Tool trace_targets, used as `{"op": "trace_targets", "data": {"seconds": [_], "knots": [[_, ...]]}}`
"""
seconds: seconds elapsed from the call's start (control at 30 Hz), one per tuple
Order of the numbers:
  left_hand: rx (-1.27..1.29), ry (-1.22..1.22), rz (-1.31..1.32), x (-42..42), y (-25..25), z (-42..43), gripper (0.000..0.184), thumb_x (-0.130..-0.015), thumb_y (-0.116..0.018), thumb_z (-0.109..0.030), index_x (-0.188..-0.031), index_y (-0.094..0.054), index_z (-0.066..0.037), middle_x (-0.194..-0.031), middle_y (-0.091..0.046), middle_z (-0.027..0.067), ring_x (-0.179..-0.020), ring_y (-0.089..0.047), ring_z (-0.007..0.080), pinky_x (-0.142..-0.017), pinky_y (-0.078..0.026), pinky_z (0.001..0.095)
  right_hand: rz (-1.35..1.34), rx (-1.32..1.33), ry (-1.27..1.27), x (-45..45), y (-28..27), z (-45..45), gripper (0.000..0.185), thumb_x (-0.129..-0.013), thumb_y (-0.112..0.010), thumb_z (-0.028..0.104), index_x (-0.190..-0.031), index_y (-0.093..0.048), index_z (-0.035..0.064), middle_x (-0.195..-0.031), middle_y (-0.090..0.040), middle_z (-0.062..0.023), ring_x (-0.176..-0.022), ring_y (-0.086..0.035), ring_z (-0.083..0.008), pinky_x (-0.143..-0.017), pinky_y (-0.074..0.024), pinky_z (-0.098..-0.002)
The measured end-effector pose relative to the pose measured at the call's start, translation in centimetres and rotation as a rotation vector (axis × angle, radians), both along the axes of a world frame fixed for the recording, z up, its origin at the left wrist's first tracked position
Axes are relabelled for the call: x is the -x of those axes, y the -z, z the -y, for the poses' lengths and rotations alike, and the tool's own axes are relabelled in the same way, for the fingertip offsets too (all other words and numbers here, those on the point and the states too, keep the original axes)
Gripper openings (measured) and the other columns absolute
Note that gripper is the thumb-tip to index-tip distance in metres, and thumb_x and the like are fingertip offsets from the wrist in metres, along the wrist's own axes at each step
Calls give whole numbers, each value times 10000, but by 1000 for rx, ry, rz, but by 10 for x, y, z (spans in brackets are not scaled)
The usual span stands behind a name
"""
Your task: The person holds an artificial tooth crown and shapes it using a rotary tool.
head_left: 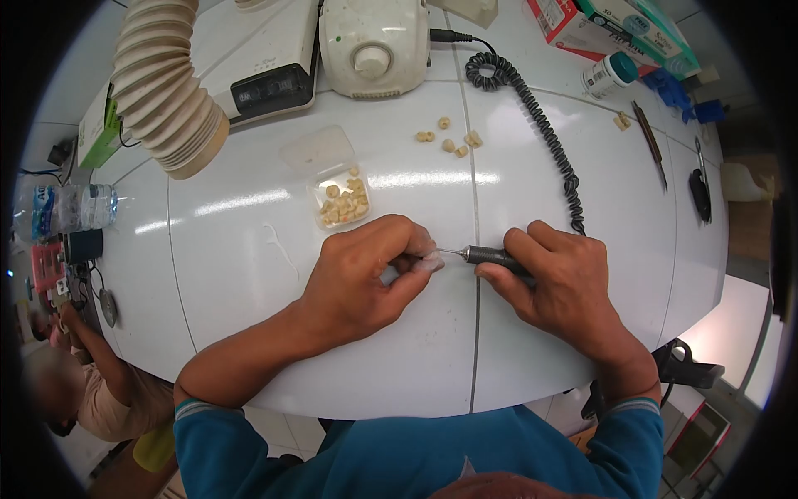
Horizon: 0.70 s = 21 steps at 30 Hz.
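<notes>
Wrapped in my right hand point(561, 279) is a black rotary handpiece point(490, 257), its thin metal bur pointing left. The bur tip meets the fingertips of my left hand point(366, 270), which are pinched together and dusted white. Whatever small piece sits between those fingers is hidden. Just beyond my left hand stands a small clear plastic box point(322, 223) with its lid open. Inside it lie several cream, tooth-like pieces point(345, 202). More such pieces point(449, 145) are scattered on the white table farther back.
A coiled black cord point(544, 121) runs from the control unit point(374, 50) towards the handpiece. A ribbed suction hose point(162, 91) hangs at the left. Far right are a pointed tool point(650, 145), a white bottle point(609, 76) and boxes point(615, 29). Another person point(116, 382) sits at the left.
</notes>
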State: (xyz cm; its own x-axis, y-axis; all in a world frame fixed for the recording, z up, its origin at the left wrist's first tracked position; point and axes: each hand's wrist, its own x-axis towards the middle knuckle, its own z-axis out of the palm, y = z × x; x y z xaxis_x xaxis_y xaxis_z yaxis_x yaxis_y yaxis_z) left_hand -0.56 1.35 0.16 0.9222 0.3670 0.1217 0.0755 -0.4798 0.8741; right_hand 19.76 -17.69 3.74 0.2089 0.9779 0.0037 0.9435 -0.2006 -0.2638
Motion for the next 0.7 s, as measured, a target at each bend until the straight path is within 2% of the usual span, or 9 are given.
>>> {"op": "trace_targets", "data": {"seconds": [0.7], "knots": [[-13,18,12,1,1,-1,222,-902,-890,25,-1047,-722,18,-1037,-805,142,-882,-821,218,-773,-666,319,5,6,-29,-1,-1,-1,427,-989,-844,536,-939,-720,130,-702,-559,-11,-517,-585,-188,-486,-444,-366]]}}
